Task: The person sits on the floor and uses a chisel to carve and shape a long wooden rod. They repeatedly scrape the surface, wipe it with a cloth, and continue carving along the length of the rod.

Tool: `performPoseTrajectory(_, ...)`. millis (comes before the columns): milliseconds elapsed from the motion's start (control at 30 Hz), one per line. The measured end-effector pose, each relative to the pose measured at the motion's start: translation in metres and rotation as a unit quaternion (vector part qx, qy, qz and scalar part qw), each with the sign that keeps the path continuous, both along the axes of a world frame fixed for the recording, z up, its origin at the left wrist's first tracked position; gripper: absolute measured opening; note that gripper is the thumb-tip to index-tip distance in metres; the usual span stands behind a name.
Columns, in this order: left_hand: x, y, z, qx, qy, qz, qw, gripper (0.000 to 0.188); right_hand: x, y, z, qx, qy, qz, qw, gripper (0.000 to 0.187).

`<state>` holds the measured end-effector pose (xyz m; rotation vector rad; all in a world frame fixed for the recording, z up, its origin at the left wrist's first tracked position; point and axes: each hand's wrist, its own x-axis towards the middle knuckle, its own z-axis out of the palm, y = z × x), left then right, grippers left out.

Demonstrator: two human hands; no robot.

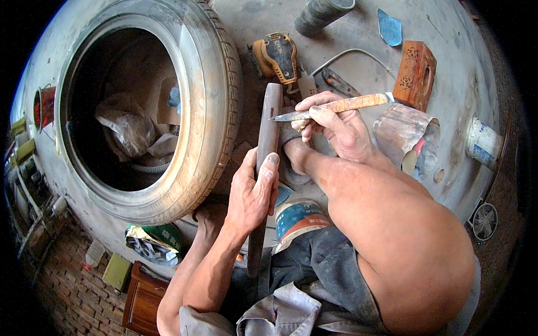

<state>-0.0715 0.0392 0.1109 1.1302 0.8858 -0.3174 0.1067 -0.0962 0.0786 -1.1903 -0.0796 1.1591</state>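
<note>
My left hand (pixel 255 190) is wrapped round a long grey-brown stick (pixel 270 123), thumb lying along its side. The stick stands nearly upright in the picture, its lower end down by my dark shorts. Between the thumb and fingers of my right hand (pixel 339 126) is a pointed knife (pixel 364 102) with a worn, orange-brown wrapped handle. Its blade points left, and the tip lies at the upper part of the stick, close to a small dark mark. Whether the tip presses into the surface, I cannot tell.
A big tyre (pixel 210 112) with plastic bags inside fills the left. Beyond my hands lie a yellow-black power sander (pixel 277 56), a grey cylinder (pixel 325 15) and a carved wooden piece (pixel 413 75). A paint bucket (pixel 300 218) stands between my legs; a white tub (pixel 483 143) is far right.
</note>
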Motion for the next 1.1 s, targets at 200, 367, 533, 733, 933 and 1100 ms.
performPoseTrajectory(200, 0.0, 0.0001, 0.001, -0.01, -0.005, 0.005, 1.0, 0.052, -0.0001, 0.0008, 0.0007, 0.012, 0.005, 0.002, 1.0, 0.022)
performPoseTrajectory(367, -0.0023, -0.0009, -0.0031, -0.001, -0.009, 0.001, 1.0, 0.053, -0.0002, 0.0016, 0.0003, 0.005, -0.008, -0.013, 1.0, 0.022)
performPoseTrajectory(533, 0.0008, -0.0012, 0.0005, -0.01, -0.007, 0.01, 1.0, 0.053, 0.0005, 0.0001, 0.0018, -0.007, 0.004, 0.0, 1.0, 0.022)
performPoseTrajectory(733, 0.0002, -0.0012, 0.0002, -0.007, -0.003, 0.009, 1.0, 0.052, -0.0007, 0.0025, 0.0009, 0.024, 0.012, 0.012, 1.0, 0.021)
performPoseTrajectory(933, -0.0001, -0.0003, -0.0004, -0.009, -0.009, 0.011, 1.0, 0.052, -0.0004, -0.0007, -0.0019, 0.024, 0.005, 0.009, 1.0, 0.021)
performPoseTrajectory(1100, -0.0004, -0.0001, -0.0023, -0.009, -0.01, 0.01, 1.0, 0.053, -0.0011, 0.0003, -0.0018, 0.02, 0.004, 0.015, 1.0, 0.021)
